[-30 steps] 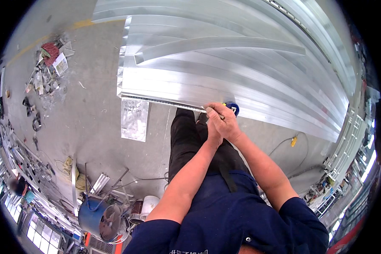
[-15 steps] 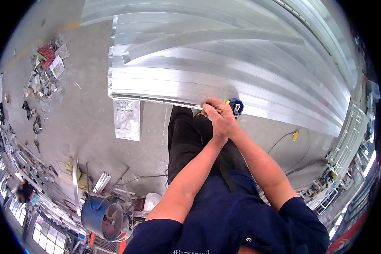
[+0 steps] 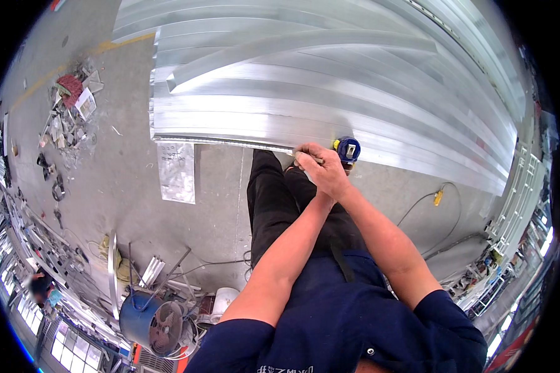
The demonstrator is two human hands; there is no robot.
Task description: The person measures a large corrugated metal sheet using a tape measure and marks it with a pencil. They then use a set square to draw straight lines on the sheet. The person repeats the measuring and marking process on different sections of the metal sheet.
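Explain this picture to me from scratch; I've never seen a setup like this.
There is no machine here: a person works with bare hands. A wide fisheye camera worn on the head looks down, so straight edges bend toward the rim, and the person's left is the picture's left.

Ahead lies a broad spread of long silver metal profiles, with a loose profile lying across the top. At the near edge is a blue and yellow tape measure; left of the hands, a narrow strip, perhaps its blade, runs along that edge.

The right hand appears to hold a slim, pencil-like stick, its exact kind unclear. The left hand is mostly hidden behind the right, so its grip can't be seen.
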